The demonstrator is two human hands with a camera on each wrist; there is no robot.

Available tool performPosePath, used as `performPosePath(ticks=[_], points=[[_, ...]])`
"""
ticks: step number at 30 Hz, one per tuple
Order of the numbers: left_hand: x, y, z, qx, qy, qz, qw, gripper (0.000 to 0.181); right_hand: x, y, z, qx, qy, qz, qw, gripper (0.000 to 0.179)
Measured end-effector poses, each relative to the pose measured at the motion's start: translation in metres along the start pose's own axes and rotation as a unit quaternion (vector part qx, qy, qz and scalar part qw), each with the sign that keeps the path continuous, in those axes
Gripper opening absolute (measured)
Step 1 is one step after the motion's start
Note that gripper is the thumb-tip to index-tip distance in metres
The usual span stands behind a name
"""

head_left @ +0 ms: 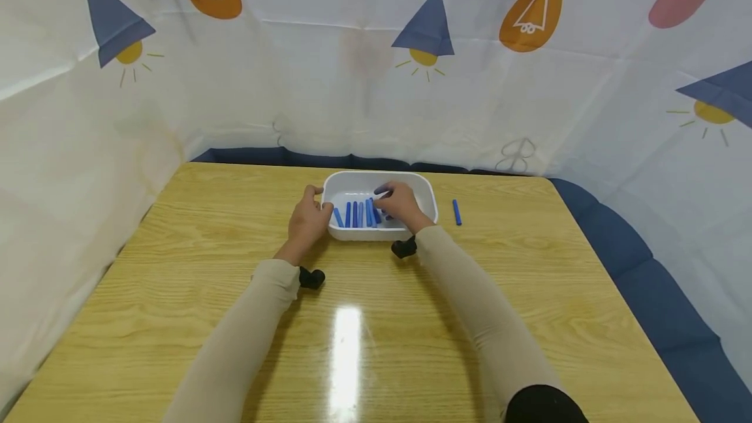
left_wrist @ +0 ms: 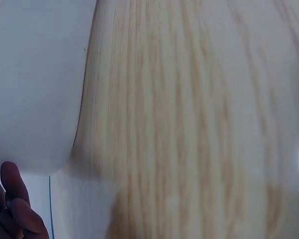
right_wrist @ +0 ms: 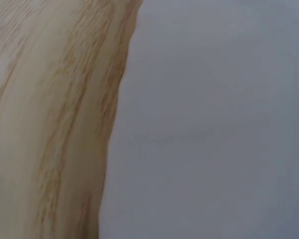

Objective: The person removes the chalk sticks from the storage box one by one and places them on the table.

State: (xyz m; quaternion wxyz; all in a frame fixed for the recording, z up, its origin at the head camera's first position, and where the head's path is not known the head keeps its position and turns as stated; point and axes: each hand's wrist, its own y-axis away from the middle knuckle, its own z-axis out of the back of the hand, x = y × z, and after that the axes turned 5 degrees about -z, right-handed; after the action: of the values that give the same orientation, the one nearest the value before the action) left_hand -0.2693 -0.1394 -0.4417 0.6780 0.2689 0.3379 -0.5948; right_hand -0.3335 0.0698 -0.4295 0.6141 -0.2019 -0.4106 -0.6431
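Note:
A white tray (head_left: 382,234) stands near the far side of the table and holds several blue crayon-like sticks (head_left: 355,214) in differing shades, mostly upright in a row. At the tray's left end my left hand (head_left: 308,217) grips the rim, thumb towards the front and fingers further back. Its fingers (left_wrist: 20,194) show beside the tray's outer wall (left_wrist: 35,84) in the left wrist view. My right hand (head_left: 402,204) reaches into the tray, thumb and forefinger bent over the sticks on the right; whether it pinches one is unclear. The right wrist view shows no fingers.
One loose blue stick (head_left: 457,212) lies on the wooden table (head_left: 235,214), right of the tray. A white printed curtain (head_left: 352,96) hangs behind the table. Dark blue padding (head_left: 658,292) runs along the right edge. Black wrist mounts (head_left: 311,278) sit by both sleeves.

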Motion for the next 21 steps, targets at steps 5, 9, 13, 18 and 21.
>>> performPosePath(ticks=[5,9,13,18,21], points=[[0.0004,0.0,-0.0008,-0.002,0.004,0.001,1.0,0.05,-0.0018,-0.0009,-0.0003,0.024,0.038,-0.006,0.999,0.038],[0.001,0.0009,-0.0009,-0.001,0.01,0.001,0.9999,0.051,-0.0032,-0.0027,-0.0013,0.033,0.062,-0.009,0.9975,0.038],[0.0011,0.0019,-0.0008,-0.001,0.017,0.0,0.9999,0.051,-0.0046,-0.0037,-0.0023,0.031,0.073,-0.001,0.9968,0.038],[0.0024,0.0012,-0.0011,-0.006,0.02,-0.005,0.9998,0.05,-0.0056,-0.004,-0.0032,0.026,0.075,0.014,0.9967,0.037],[0.0031,0.0003,-0.0013,-0.009,0.022,-0.009,0.9997,0.049,-0.0056,-0.0041,-0.0033,0.025,0.079,0.023,0.9963,0.037]])
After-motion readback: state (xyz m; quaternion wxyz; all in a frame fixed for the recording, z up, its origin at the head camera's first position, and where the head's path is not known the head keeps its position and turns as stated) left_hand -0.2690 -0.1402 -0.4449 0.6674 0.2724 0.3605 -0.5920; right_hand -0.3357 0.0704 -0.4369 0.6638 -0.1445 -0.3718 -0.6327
